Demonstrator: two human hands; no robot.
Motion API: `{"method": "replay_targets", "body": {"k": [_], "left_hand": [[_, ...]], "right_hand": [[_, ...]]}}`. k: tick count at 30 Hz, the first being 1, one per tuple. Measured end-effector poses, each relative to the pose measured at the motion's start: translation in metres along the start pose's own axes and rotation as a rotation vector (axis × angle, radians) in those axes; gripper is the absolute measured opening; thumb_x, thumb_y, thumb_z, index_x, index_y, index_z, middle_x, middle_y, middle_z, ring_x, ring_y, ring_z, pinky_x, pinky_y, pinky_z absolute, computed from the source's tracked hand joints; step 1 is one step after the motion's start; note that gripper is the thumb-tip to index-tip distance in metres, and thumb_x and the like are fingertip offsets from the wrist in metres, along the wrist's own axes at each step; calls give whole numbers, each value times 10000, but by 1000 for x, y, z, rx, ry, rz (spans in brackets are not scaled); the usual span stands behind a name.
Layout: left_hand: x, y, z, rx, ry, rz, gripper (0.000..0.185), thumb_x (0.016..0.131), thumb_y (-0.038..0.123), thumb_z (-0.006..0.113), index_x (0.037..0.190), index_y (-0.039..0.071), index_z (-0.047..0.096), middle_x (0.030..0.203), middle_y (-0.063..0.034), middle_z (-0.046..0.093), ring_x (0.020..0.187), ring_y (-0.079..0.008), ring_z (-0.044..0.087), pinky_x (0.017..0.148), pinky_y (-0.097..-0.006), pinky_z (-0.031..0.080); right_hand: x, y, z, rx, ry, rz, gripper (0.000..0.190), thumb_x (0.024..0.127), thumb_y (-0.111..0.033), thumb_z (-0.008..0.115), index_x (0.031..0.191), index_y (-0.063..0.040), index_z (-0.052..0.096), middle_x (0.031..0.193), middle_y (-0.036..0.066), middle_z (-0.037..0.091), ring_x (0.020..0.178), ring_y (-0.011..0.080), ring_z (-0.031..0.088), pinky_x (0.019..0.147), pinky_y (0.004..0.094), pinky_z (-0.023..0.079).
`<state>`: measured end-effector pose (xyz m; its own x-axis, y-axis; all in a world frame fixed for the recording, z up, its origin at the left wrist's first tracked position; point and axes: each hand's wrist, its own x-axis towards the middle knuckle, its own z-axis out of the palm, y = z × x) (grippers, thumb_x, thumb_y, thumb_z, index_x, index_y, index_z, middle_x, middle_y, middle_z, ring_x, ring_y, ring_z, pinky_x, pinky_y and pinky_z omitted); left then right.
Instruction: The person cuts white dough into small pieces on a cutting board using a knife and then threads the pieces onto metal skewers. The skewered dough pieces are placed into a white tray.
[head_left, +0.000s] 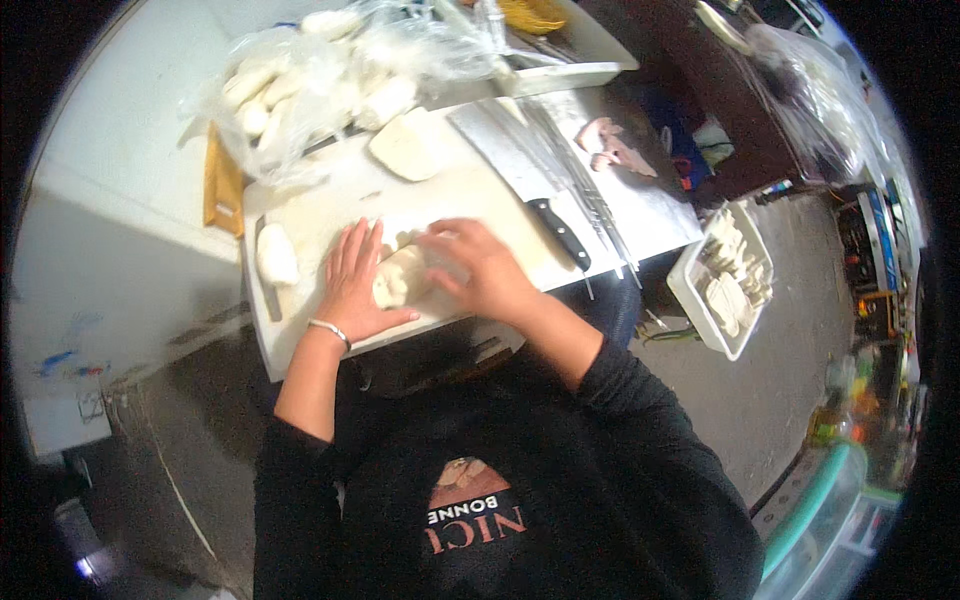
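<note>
A pale, dough-like lump (397, 279) lies on the white cutting board (465, 199) between my hands. My left hand (358, 289) is flat along its left side, fingers stretched out and the thumb spread near the board's front edge. Over the lump's right edge curves my right hand (476, 262), slightly blurred, its fingers apart; whether it touches the lump is hard to tell. A smooth white oblong piece (277, 255) rests at the board's left, beside a narrow slot. Farther back on the board sits a flat pale slab (411, 145).
Right of the board lie a cleaver (501, 139) with a black handle (559, 234), long metal skewers (592, 206) and pink meat pieces (615, 148). Plastic bags (300, 82) of white pieces stand behind. A white tub (694, 300) of pale slices stands lower right. A yellow wooden block (223, 184) is at left.
</note>
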<state>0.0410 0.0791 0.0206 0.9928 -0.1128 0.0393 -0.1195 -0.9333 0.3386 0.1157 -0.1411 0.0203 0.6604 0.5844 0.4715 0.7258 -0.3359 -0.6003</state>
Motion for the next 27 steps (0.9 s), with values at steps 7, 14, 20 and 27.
{"method": "replay_targets", "body": {"k": [7, 14, 20, 27], "left_hand": [[9, 15, 16, -97, 80, -191, 1046, 634, 341, 839, 1433, -7, 261, 1489, -194, 272, 1373, -363, 275, 1137, -457, 236], [8, 12, 22, -139, 133, -181, 1024, 623, 315, 844, 1418, 1, 280, 1474, -192, 295, 1352, -372, 301, 1124, -448, 259], [13, 20, 30, -182, 169, -278, 1059, 612, 330, 849, 1429, 7, 257, 1487, -204, 267, 1369, -373, 271, 1133, -442, 238], [3, 28, 25, -117, 253, -242, 1100, 595, 350, 865, 1451, 44, 244, 1500, -210, 234, 1377, -410, 227, 1123, -489, 232]], "right_hand": [[-12, 119, -125, -625, 181, 798, 283, 794, -276, 714, 966, -55, 679, 978, 150, 645, 926, 315, 628, 806, 391, 494], [-16, 161, -127, -632, -75, 932, 283, 826, -321, 661, 912, -53, 689, 921, 187, 680, 899, 350, 649, 804, 432, 501], [-22, 163, -140, -584, 78, 883, 253, 863, -281, 605, 909, -40, 667, 941, 199, 669, 902, 374, 636, 803, 444, 494], [-54, 94, -150, -373, 284, 725, 159, 904, -174, 585, 966, -28, 604, 771, 125, 654, 719, 226, 636, 663, 328, 481]]}}
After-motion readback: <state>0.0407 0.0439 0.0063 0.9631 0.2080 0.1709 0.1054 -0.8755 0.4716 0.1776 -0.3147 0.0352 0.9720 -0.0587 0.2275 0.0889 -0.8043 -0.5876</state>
